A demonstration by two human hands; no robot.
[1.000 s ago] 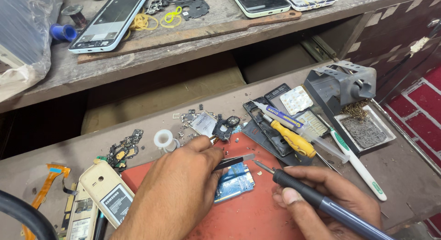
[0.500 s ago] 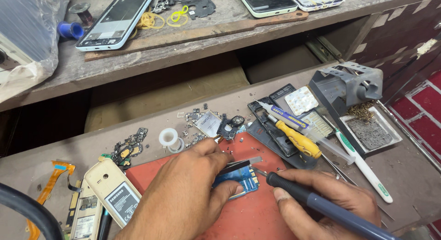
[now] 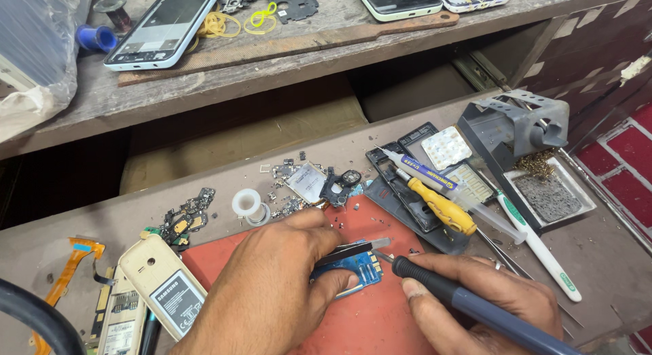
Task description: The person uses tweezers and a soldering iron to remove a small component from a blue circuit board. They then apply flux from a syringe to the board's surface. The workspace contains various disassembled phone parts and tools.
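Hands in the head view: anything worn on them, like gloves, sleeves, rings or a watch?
Both are bare, no gloves. The left hand shows no ring, and no sleeve or watch appears before the frame's edge. The right hand has a thin metal ring on one finger; its wrist is out of frame. Nails are short.

Your left hand (image 3: 272,287) rests on the work mat (image 3: 367,324), pinning the small circuit board (image 3: 353,268) at the mat's centre. Your right hand (image 3: 485,307), at 3 o'clock from the board, brings the soldering iron (image 3: 468,306) tip against it. A screwdriver (image 3: 440,207) lies at 1 o'clock, the iron stand (image 3: 519,127) beyond it. A tape roll (image 3: 247,204) sits at 11 o'clock, a phone back cover (image 3: 161,284) at 9 o'clock.
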